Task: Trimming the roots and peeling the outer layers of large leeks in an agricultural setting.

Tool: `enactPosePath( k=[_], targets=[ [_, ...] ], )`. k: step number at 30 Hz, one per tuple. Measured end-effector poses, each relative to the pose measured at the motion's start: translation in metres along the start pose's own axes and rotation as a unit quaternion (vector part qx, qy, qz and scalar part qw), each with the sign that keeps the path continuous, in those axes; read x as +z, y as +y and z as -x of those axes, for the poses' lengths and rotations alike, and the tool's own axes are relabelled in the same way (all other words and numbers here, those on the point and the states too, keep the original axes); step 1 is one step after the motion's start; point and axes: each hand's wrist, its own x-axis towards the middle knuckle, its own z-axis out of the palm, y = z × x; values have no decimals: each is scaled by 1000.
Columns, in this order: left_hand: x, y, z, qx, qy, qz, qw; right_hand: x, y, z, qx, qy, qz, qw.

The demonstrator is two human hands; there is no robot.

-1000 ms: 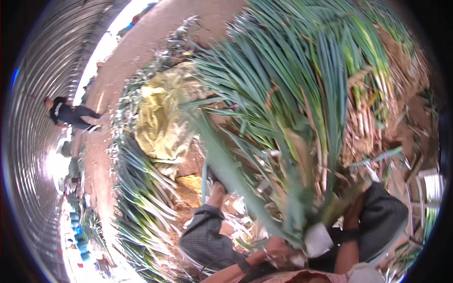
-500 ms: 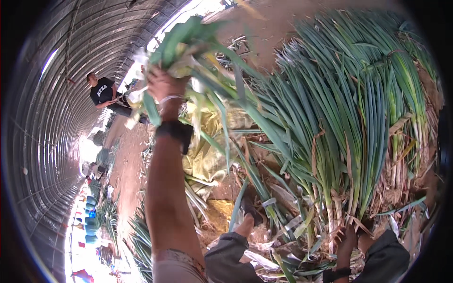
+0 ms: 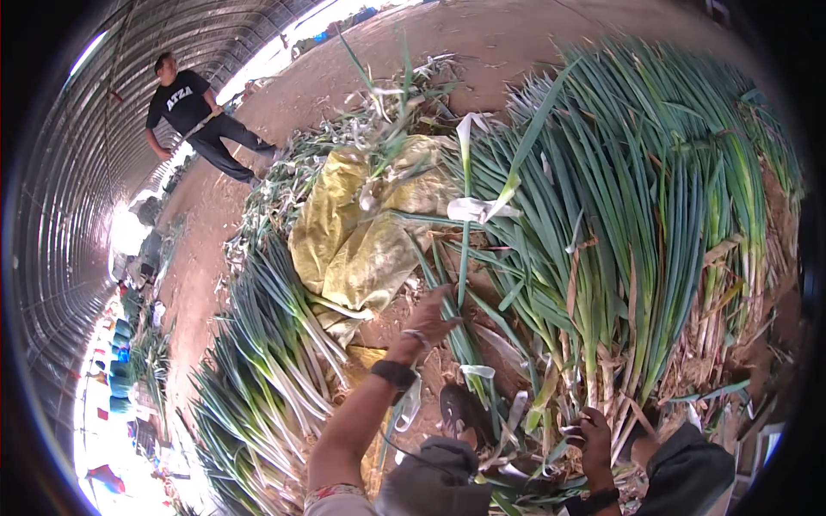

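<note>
My left hand (image 3: 433,320) is over the middle of the ground, fingers apart and nothing seen in them. It is beside some long green onion leaves (image 3: 463,344). My right hand (image 3: 594,440) is low, with curled fingers, next to the root ends of a large heap of green onions (image 3: 637,241). Something small and pale shows at its fingertips, too small to name. Blurred leaf scraps (image 3: 391,129) hang above the waste pile at the far side. A pale torn leaf (image 3: 482,209) lies or falls against the heap's left edge.
A yellow woven sack (image 3: 361,245) is spread ahead of my left hand. Cleaned green onions (image 3: 267,370) with white stems lie at left. Trimmings (image 3: 284,193) ring the sack. My shoe (image 3: 465,408) is between the piles. A standing person (image 3: 194,112) holds a long thin thing farther off.
My left hand has come down and right from high at the left, letting go of a bunch of leaf scraps. My view has shifted. The right hand stays low beside the heap.
</note>
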Motion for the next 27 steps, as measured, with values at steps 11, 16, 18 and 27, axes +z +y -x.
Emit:
enactPosePath(
  k=[11,16,18,27],
  targets=[
    [51,-253,25,-353,94,-127,922,73,47,-231,-112,-122,373,913],
    [67,-296,-47,-264,102,-114,952,54,112,-270,-258,-158,585,752],
    [56,-291,-91,-312,61,-56,947,68,107,-270,-208,-134,574,781],
    [64,-351,-94,-341,84,-83,933,86,105,-264,-180,-126,637,739]
  ],
)
